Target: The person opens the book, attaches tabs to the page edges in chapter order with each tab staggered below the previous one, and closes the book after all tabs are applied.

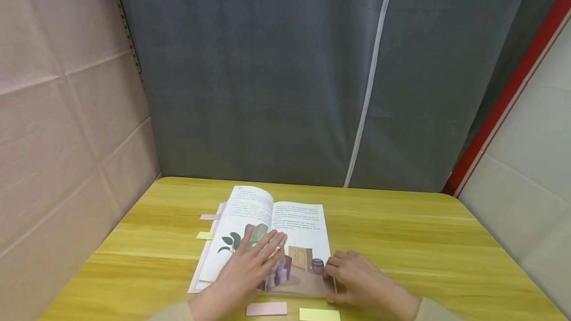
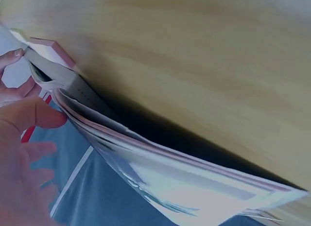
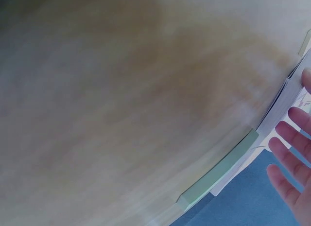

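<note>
An open book [image 1: 296, 219] with printed text and coloured pictures lies on the table, its left pages bowed up near the spine. My left hand [image 1: 250, 266] rests across the lower left page, fingers straight and pointing towards the spine. In the left wrist view its thumb [image 2: 48, 113] lies along the book's lower edge [image 2: 97, 116]. My right hand [image 1: 357, 279] is at the book's lower right corner, thumb by the corner and fingertips right at the page's side edge. In the right wrist view its fingers [image 3: 291, 155] are spread and fairly straight over the page.
A pink sticky-note pad [image 1: 266, 308] and a yellow one [image 1: 319, 315] lie just below the book on the wooden table [image 1: 401, 232]. A pink tab [image 1: 210, 217] and a yellow tab [image 1: 205, 235] stick out from the book's left side. Behind the table hangs a grey curtain [image 1: 267, 73].
</note>
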{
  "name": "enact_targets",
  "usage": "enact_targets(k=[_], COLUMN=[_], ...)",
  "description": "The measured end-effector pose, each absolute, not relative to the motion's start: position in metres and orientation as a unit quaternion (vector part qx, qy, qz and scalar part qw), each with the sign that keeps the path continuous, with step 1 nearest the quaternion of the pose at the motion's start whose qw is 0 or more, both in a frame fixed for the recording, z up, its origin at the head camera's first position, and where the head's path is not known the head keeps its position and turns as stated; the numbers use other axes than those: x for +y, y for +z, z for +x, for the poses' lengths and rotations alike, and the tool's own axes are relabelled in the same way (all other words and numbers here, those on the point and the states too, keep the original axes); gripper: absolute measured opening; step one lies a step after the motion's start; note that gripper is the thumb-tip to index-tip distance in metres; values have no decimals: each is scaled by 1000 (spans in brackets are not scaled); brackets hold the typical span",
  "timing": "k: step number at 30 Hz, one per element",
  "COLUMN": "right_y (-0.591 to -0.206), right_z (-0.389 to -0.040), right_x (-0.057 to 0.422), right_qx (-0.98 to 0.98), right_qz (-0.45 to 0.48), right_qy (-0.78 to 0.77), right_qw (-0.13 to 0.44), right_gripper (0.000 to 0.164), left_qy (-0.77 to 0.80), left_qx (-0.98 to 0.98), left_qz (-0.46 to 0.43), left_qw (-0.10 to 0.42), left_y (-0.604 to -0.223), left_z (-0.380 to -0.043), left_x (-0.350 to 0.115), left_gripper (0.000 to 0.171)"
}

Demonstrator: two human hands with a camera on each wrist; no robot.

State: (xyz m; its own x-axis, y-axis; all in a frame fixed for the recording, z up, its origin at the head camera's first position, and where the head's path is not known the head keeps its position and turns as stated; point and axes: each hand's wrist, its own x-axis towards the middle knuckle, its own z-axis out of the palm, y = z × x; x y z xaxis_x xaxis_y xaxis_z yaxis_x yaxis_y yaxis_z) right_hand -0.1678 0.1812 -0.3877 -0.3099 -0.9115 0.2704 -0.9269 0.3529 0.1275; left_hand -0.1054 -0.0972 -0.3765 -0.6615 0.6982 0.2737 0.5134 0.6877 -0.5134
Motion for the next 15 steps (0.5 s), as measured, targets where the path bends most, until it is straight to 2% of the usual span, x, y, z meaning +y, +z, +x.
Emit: enact_targets(k=[4, 6, 10, 12, 15], right_y=[-388, -388, -387, -387, -387], right_z=[-168, -167, -167, -167, -167], right_x=[181, 181, 181, 181, 181], right_qx=[-811, -813, -814, -814, -815], right_qz=[565, 564, 562, 562, 562], right_qy=[22, 20, 18, 18, 20], right_qw=[147, 146, 145, 144, 142], right_gripper=[35, 35, 35, 35, 34], left_qy=[128, 105, 88, 83, 87], left_qx=[-902, -907, -914, -916, -914], left_qz=[-359, -361, -350, -344, -342], left_qw=[204, 192, 184, 188, 200], left_y=[-380, -382, -385, -387, -388], left_z=[-105, -105, -105, -106, -109], left_x=[-93, -90, -85, -83, -81], left_gripper=[63, 52, 34, 33, 40])
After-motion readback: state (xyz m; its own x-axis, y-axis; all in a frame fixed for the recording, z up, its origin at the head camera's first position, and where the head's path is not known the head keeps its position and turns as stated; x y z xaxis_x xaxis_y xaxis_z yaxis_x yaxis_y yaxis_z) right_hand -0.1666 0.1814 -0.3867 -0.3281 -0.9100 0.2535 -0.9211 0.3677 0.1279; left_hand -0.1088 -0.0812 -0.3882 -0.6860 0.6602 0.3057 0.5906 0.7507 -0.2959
